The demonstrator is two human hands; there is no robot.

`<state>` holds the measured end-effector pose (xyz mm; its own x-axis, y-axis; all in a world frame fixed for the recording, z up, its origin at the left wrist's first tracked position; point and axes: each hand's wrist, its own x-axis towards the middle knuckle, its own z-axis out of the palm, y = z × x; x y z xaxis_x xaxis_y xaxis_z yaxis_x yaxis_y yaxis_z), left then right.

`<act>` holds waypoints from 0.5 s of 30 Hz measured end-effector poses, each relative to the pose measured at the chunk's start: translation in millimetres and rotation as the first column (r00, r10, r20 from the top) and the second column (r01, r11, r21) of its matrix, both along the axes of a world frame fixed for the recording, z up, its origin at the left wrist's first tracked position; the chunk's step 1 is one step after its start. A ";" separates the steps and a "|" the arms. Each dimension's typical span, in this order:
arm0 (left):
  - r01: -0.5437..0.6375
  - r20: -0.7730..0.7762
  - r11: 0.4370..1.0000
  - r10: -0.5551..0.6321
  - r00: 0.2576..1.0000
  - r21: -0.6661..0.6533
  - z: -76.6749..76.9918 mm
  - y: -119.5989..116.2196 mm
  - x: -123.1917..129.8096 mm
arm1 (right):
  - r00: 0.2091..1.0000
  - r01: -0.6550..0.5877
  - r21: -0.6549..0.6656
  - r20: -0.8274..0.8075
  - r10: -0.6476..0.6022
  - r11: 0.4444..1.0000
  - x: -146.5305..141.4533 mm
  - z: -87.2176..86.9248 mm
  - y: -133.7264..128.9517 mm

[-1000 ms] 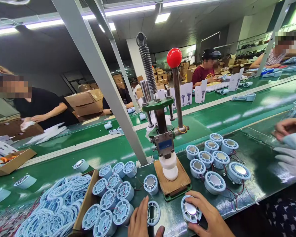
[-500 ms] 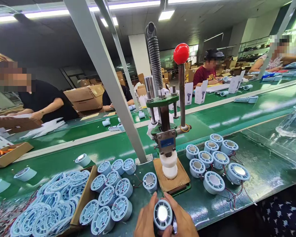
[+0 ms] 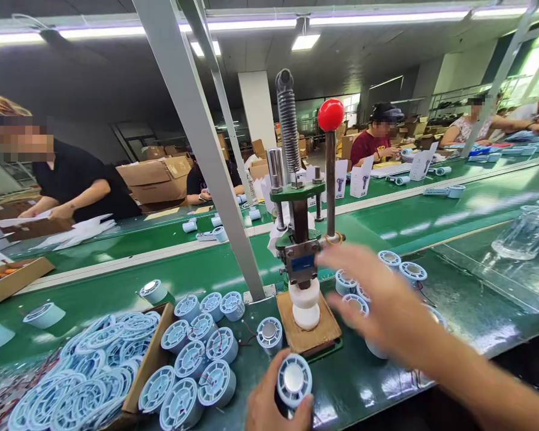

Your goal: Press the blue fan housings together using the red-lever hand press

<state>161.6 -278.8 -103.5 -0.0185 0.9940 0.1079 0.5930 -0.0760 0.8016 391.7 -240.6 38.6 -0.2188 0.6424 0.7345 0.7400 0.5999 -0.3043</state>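
Note:
My left hand [image 3: 266, 400] grips a light-blue round motor housing [image 3: 294, 381] with a silver disc in its centre, thumb and fingers around its rim, just in front of the press. My right hand [image 3: 379, 302], blurred by motion, is in the air to the right of the hand press [image 3: 302, 263], its thumb and fingers apart and nothing visible in it. Behind its fingertips rises the press lever with a red ball knob [image 3: 331, 115]. Two white plastic blocks [image 3: 306, 317] sit under the ram on a wooden base [image 3: 330, 335]. A single housing [image 3: 269, 333] stands left of the base.
Several housings [image 3: 191, 357] stand at left beside a cardboard box [image 3: 150, 365] of light-blue rings [image 3: 85, 377]. More housings [image 3: 413, 271], partly hidden by my right arm, are at right. A slanted metal post [image 3: 197, 137] rises behind. Co-workers sit across the green belt [image 3: 377, 221].
My right hand has let go of the housing and moved up and right, towards the press lever. My left hand still holds the housing. The view has shifted slightly.

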 end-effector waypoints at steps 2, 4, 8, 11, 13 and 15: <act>0.019 0.010 1.000 -0.019 1.000 0.005 29.5 20.6 2.8 | 0.991 0.081 0.241 -0.123 -0.052 0.967 18.7 77.6 38.5; 0.056 0.054 0.998 -0.056 0.997 -0.003 50.8 44.0 7.8 | 0.962 0.109 0.334 -0.273 -0.014 0.936 26.0 131.0 83.8; 0.160 0.211 0.987 -0.160 0.964 0.019 60.5 83.8 24.7 | 0.825 -0.133 0.254 -0.508 0.249 0.958 17.6 160.8 149.8; 0.244 0.266 0.969 -0.244 0.932 0.035 54.2 100.5 40.3 | 0.744 -0.216 0.229 -0.591 0.312 0.949 10.2 154.3 162.3; 0.309 0.291 0.951 -0.302 0.908 0.024 51.0 106.0 47.4 | 0.759 -0.214 0.210 -0.579 0.298 0.954 8.8 155.6 162.5; 0.363 0.294 0.932 -0.348 0.890 0.004 50.7 108.2 48.4 | 0.777 -0.191 0.167 -0.577 0.253 0.967 8.6 162.3 158.7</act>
